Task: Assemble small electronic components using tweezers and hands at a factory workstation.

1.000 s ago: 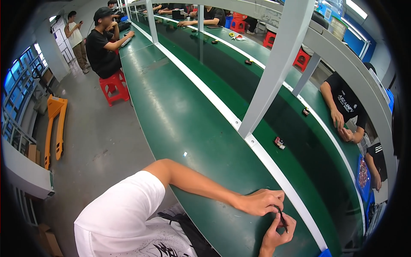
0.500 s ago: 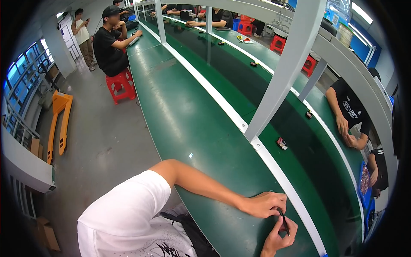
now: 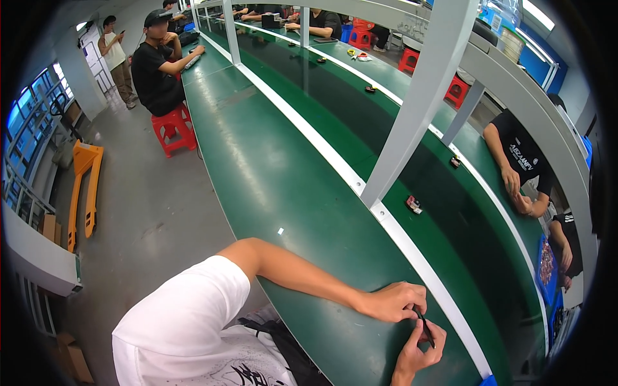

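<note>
Nearest, at the lower right of the view, the left hand (image 3: 394,301) and the right hand (image 3: 421,344) meet over the near side of the green counter (image 3: 290,193), both pinched shut on a thin dark strip (image 3: 424,326). The left fingers close on its upper end and the right thumb and fingers on its lower end. The strip's long axis runs from upper left to lower right, roughly along the counter's length, with its far end pointing toward the white rail (image 3: 412,257) just beside it. The left forearm lies flat across the counter from its near edge, which borders the bare grey floor (image 3: 148,212).

Beyond the hands the near green lane stretches away open, with only a small white scrap (image 3: 280,231) on it. A slanted grey post (image 3: 412,122) rises from the rail. Past the rail, a small red-and-dark part (image 3: 413,204) sits on the darker belt (image 3: 450,212). Across it a person in black (image 3: 524,161) leans on the far edge. Farther left, a person sits on a red stool (image 3: 172,128), and an orange pallet jack (image 3: 84,186) stands on the floor.
</note>
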Action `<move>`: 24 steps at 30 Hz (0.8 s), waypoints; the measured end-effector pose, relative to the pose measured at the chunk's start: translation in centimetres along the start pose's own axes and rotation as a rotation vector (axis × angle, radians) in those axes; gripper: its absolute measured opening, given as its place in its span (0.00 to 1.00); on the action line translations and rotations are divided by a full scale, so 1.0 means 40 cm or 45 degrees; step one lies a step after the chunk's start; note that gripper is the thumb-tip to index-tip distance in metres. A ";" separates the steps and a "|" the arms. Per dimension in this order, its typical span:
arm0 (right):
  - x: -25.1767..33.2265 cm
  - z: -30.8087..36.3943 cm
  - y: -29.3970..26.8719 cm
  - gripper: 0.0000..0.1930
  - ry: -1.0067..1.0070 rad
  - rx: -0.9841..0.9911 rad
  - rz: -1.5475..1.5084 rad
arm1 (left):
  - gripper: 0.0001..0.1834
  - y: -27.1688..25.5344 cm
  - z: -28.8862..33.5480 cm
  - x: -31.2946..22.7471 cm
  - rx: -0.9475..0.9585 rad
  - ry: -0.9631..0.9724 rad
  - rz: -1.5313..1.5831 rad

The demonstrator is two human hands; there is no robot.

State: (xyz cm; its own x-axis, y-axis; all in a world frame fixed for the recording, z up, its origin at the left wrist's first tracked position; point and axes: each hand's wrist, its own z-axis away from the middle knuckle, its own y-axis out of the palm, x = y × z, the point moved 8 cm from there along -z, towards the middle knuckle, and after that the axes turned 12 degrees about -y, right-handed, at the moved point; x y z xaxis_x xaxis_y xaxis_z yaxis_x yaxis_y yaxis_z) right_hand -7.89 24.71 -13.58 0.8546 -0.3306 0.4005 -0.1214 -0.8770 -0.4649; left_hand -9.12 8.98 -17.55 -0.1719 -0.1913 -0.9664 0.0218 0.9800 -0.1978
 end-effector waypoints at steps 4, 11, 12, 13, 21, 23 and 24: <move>-0.001 -0.003 0.000 0.07 0.037 0.011 -0.039 | 0.07 0.002 -0.001 0.000 0.005 0.007 0.015; -0.021 0.007 0.000 0.07 0.069 0.006 -0.090 | 0.06 -0.003 -0.004 0.002 -0.015 0.023 0.068; -0.020 0.007 -0.001 0.07 0.069 0.007 -0.088 | 0.06 -0.002 -0.005 0.004 -0.012 0.009 0.079; -0.019 0.006 0.000 0.06 0.063 0.011 -0.083 | 0.06 -0.003 -0.005 0.005 -0.011 0.009 0.080; -0.020 0.010 0.001 0.05 0.054 0.019 -0.095 | 0.05 -0.002 -0.005 0.004 -0.024 0.019 0.055; -0.023 0.012 -0.002 0.05 0.077 -0.003 -0.124 | 0.05 -0.003 -0.004 0.001 -0.023 0.029 0.070; -0.025 0.013 -0.001 0.05 0.078 -0.004 -0.123 | 0.05 -0.004 -0.003 -0.001 -0.022 0.040 0.087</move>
State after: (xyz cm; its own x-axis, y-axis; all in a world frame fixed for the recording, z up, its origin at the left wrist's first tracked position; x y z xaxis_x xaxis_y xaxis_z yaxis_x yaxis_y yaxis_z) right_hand -8.47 25.27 -14.36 0.8300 -0.2649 0.4908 -0.0413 -0.9068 -0.4196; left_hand -9.24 8.85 -17.48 -0.2013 -0.1221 -0.9719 0.0175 0.9916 -0.1282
